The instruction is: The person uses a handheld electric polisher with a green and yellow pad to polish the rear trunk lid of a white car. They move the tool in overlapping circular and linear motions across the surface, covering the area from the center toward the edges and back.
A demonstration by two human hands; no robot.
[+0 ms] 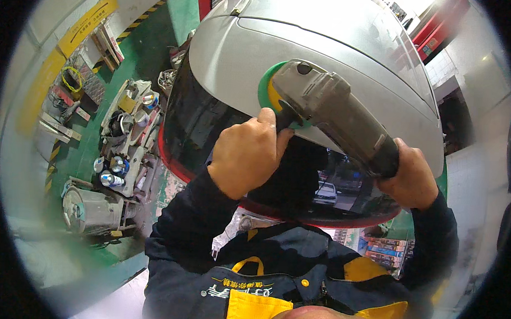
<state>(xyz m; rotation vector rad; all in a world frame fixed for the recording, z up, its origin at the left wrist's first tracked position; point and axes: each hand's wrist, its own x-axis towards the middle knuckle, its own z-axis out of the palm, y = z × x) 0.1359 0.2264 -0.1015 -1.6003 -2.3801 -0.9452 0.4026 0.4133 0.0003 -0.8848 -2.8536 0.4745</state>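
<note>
Left hand [244, 150]: grip closed around the black side handle [288, 114] of a grey power polisher [341, 112], thumb and fingers near the tool's head. Right hand [412, 175]: grip wrapped around the dark rear end of the same tool's body. Polisher held slantwise between the two hands, head to the upper left, rear end to the lower right. On the head, a round pad [264, 89], green with a yellow inner layer, facing the silver car panel [349, 59]; the panel is behind it, contact across the full pad face cannot be told. Just below the silver paint, a dark glossy section [195, 121] with reflections, edged by a red strip [168, 165] along the curve. Nearest the camera, a dark jacket [297, 254] with yellow patches, sleeves reaching to both wrists. Further out, left: green floor [138, 54] with cans [112, 180] and mixed odds and ends, a dusty round drum [96, 210] nearer the lower left. Beyond these, a yellow sign [90, 23] and a coiled yellow cord [71, 79]. Upper right: red equipment [437, 28] beside a pale wall.
</note>
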